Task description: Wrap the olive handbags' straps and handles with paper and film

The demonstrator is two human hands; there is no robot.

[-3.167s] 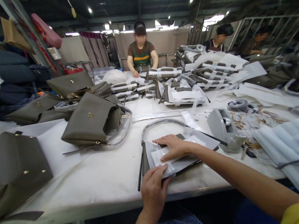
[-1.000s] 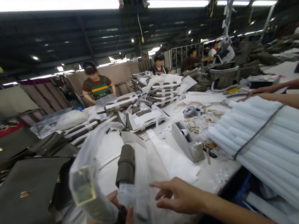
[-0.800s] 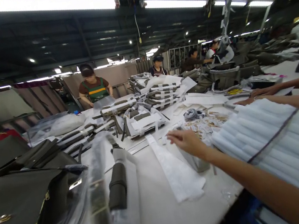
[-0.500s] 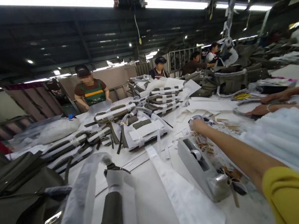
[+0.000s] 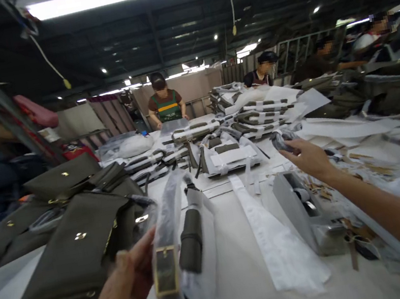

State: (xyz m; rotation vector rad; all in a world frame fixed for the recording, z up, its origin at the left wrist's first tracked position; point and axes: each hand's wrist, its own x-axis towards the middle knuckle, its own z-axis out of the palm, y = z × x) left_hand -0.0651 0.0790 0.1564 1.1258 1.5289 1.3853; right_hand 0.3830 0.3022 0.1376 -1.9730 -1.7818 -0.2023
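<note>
**A grey coil (image 5: 282, 141) in my right hand (image 5: 305, 155), a wrapped strap (image 5: 168, 209) at my left hand (image 5: 122, 292)**

My right hand is out over the far right of the table (image 5: 242, 278), thumb and fingers pinched on the grey coil. My left hand is low at the near left, its fingers against the left side of the wrapped strap; the plastic hides their tips, so I cannot tell how tightly they close.

The wrapped strap stands tilted near the middle, a gold buckle (image 5: 166, 270) facing me under the plastic. Just right of it is an olive roll (image 5: 191, 241) with a white sheet (image 5: 208, 259) along its right side.

Further right, a white strip (image 5: 279, 249) lies flat, and beyond it sits a grey tape dispenser (image 5: 306, 215), with brown scraps (image 5: 324, 193) beside it. An olive bag (image 5: 69, 239) rests to my left. On the far side, wrapped bags (image 5: 266, 112) are piled up, and a co-worker (image 5: 167, 106) stands behind the table with arms lowered to it.
</note>
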